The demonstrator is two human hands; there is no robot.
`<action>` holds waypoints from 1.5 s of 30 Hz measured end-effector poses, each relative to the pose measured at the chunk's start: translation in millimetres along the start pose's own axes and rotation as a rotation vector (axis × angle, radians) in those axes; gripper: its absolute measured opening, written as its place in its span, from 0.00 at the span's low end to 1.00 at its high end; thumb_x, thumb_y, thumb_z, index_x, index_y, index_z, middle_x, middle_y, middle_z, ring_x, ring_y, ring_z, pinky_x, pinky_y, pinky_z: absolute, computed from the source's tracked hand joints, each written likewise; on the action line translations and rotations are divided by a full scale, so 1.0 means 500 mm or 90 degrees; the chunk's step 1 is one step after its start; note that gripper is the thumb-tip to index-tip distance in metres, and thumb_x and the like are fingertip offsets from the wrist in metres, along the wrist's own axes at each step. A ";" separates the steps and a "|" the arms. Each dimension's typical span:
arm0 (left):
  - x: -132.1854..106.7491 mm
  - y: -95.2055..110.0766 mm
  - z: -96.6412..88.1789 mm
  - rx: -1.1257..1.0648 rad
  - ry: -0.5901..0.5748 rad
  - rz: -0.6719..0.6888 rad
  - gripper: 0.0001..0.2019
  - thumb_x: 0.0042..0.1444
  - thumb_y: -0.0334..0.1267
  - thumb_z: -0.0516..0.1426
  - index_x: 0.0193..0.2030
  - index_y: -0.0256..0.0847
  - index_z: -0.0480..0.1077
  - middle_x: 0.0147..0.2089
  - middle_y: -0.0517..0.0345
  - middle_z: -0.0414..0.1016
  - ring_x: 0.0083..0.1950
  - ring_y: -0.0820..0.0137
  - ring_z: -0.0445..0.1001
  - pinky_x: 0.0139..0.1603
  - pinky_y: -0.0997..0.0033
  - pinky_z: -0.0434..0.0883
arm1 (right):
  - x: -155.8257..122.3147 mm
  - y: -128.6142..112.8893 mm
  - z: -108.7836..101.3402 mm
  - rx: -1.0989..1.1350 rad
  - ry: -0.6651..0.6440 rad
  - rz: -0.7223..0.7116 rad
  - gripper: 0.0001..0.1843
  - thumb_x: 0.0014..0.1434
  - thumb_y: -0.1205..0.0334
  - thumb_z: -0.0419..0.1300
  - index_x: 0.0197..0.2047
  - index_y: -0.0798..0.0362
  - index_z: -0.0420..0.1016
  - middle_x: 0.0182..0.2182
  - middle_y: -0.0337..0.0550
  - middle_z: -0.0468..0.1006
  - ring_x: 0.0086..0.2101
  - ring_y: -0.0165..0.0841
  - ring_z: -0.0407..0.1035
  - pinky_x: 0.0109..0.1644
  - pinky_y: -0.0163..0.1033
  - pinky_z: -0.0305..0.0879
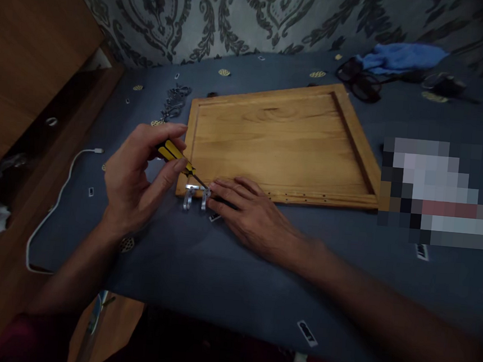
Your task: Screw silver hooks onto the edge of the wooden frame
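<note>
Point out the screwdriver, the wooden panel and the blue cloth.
Screwdriver (pixel 173 151): head view, on the yellow-and-black handle.
Wooden panel (pixel 265 143): head view, on its flat middle.
Blue cloth (pixel 400 58): head view, near its middle.

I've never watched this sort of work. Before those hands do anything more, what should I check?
1. Screwdriver held: ok, its yellow-and-black handle is in the left hand.
2. Tip seated in a screw: cannot tell; the shaft reaches the silver metal bracket, but the contact is too small to see.
3. Fingers well away from the tip: not ok, the right hand has its fingertips right beside it.
4. Framed wooden panel lying flat: ok, it appears flat on the dark blue cover.
5. White cable clear of the panel: ok, it lies off to the left.
</note>
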State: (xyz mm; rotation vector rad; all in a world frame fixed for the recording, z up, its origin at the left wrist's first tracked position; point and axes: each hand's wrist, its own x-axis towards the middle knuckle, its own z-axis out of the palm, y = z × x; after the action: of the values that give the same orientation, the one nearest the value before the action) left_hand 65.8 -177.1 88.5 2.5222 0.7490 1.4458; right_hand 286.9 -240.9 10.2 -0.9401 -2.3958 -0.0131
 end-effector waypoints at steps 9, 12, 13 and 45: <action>0.018 0.021 0.005 0.016 -0.024 -0.011 0.19 0.65 0.38 0.65 0.60 0.60 0.74 0.48 0.61 0.81 0.48 0.65 0.80 0.43 0.61 0.82 | -0.001 0.001 0.001 0.014 -0.002 0.008 0.19 0.70 0.71 0.55 0.60 0.55 0.77 0.59 0.54 0.79 0.62 0.46 0.71 0.65 0.59 0.68; 0.034 0.018 0.003 -0.024 -0.063 -0.015 0.18 0.65 0.39 0.65 0.60 0.57 0.74 0.52 0.61 0.81 0.50 0.64 0.81 0.45 0.61 0.83 | -0.003 0.002 0.001 0.008 -0.010 0.013 0.19 0.69 0.72 0.56 0.60 0.54 0.77 0.60 0.52 0.79 0.62 0.46 0.71 0.65 0.58 0.67; 0.040 0.014 0.002 -0.043 -0.076 -0.014 0.18 0.64 0.40 0.65 0.60 0.56 0.74 0.53 0.61 0.80 0.49 0.64 0.82 0.45 0.62 0.83 | -0.003 0.002 0.001 0.006 -0.011 0.015 0.19 0.69 0.72 0.57 0.60 0.53 0.77 0.60 0.52 0.79 0.62 0.45 0.71 0.66 0.58 0.67; 0.020 0.011 0.013 -0.085 0.016 -0.020 0.23 0.63 0.38 0.65 0.63 0.65 0.72 0.57 0.59 0.73 0.46 0.66 0.80 0.42 0.60 0.83 | 0.000 0.000 -0.002 0.025 -0.009 0.019 0.18 0.71 0.70 0.55 0.60 0.53 0.78 0.59 0.54 0.80 0.63 0.46 0.70 0.65 0.59 0.68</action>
State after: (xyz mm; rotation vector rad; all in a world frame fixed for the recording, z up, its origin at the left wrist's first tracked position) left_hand 77.5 -176.2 94.8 2.3873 0.6682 1.4686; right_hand 287.6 -241.1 10.9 -0.9607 -2.3855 0.0524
